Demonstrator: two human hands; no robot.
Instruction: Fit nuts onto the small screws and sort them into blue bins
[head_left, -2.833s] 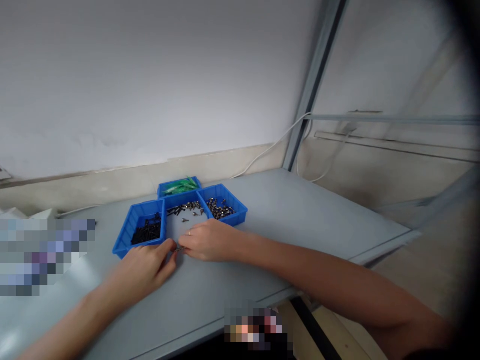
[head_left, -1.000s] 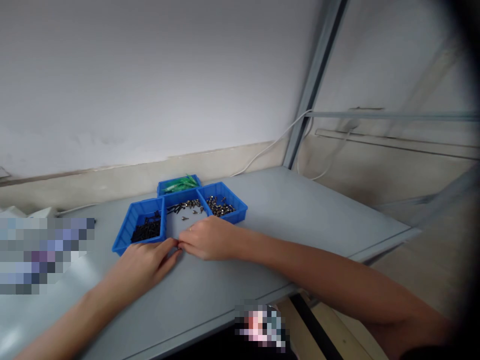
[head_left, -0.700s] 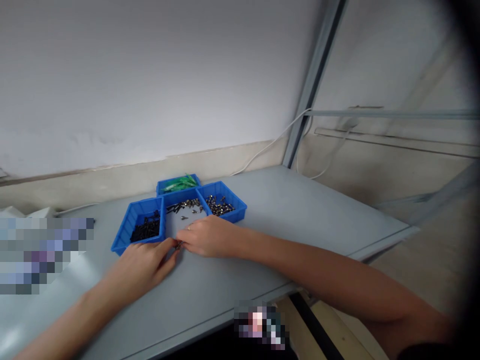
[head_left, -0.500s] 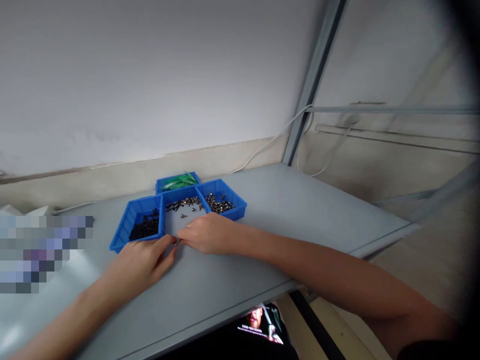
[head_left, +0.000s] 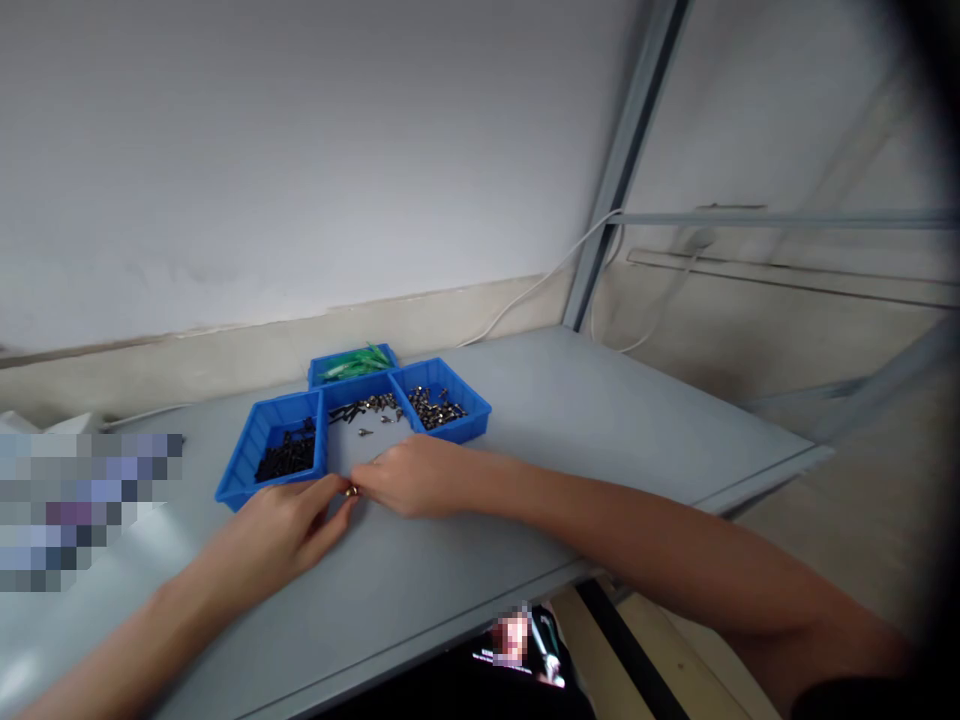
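My left hand pinches a small shiny metal fitting between thumb and fingertips, just in front of the left blue bin. The fingers of my right hand close on the same fitting from the other side; their tips are partly hidden. Black screw-like pieces lie in the left blue bin. The right blue bin holds many small metal fittings. Between these bins, loose metal fittings and a few black pieces are scattered on the table.
A rear blue bin contains green pieces. The grey table meets a wall behind and a metal frame post at the right. A lit phone screen sits below the front edge. A white cable runs along the wall.
The metal fitting between my fingertips is turned and shows more of its shiny end. My right hand has dipped slightly; both hands stay together in the same spot.
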